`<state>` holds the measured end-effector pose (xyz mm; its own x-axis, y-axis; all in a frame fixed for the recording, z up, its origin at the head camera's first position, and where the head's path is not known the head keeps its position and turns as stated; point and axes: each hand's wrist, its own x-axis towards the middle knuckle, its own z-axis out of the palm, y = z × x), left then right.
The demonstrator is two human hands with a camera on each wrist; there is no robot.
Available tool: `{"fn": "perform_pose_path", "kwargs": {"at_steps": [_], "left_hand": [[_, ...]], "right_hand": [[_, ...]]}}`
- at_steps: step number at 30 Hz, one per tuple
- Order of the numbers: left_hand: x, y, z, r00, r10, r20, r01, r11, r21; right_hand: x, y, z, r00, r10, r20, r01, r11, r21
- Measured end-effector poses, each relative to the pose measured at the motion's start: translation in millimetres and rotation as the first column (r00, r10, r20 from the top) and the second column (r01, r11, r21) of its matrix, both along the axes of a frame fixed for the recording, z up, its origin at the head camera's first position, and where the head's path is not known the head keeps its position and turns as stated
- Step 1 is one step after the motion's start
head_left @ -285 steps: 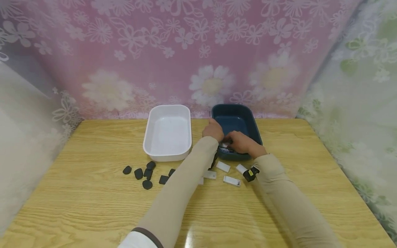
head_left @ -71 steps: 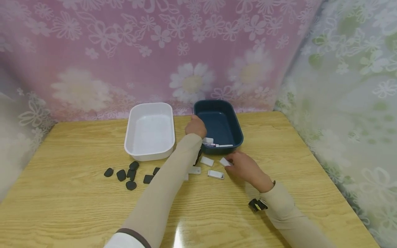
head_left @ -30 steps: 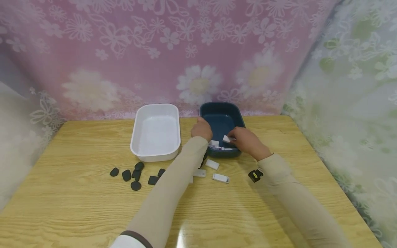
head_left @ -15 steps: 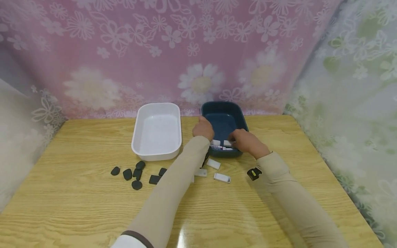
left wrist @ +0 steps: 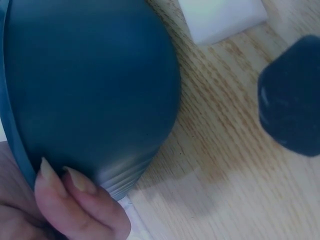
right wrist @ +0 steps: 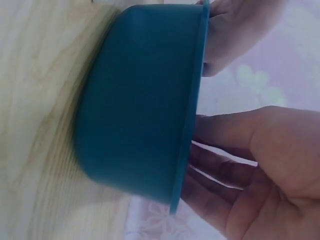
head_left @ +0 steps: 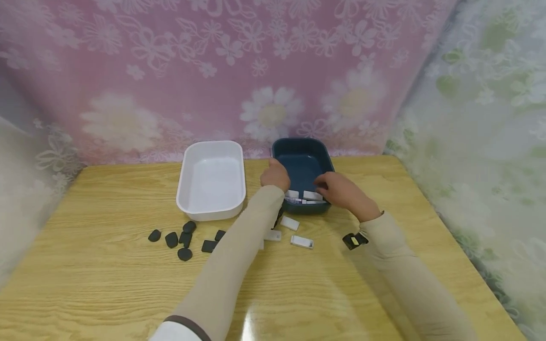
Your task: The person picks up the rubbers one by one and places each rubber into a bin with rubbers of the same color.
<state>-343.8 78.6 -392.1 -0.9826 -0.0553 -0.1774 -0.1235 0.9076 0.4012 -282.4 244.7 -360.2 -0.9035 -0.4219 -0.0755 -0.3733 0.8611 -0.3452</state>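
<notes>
My left hand grips the left rim of a dark blue basin; in the left wrist view its fingers curl against the outer wall. Over the basin's front right side is my right hand, fingers loosely bent and holding nothing. Just below its fingertips a small white rectangular block lies inside the basin. Another white block and thin white strips lie along the front wall there. In the right wrist view, the basin wall hides the right fingertips.
Several white blocks lie before the basin, including one and a hollow-looking one. A white basin stands to the left. Several flat black pieces lie in front of it, some beside my left sleeve.
My right hand picked up a white block from the table, carried it into the dark blue basin and let it go. My left hand stays on the rim.
</notes>
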Motion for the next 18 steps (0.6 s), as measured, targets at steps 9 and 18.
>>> {"fn": "perform_pose_path", "kwargs": {"at_steps": [9, 18], "left_hand": [[2.1, -2.6, 5.1, 1.000, 0.006, 0.011, -0.006, 1.000, -0.012], [2.7, 1.0, 3.8, 1.000, -0.008, 0.010, 0.008, 1.000, -0.010]], "right_hand": [[42.2, 15, 0.3, 0.993, -0.071, -0.095, 0.051, 0.978, -0.202], [86.4, 9, -4.4, 0.984, -0.026, -0.174, -0.014, 0.975, -0.222]]}}
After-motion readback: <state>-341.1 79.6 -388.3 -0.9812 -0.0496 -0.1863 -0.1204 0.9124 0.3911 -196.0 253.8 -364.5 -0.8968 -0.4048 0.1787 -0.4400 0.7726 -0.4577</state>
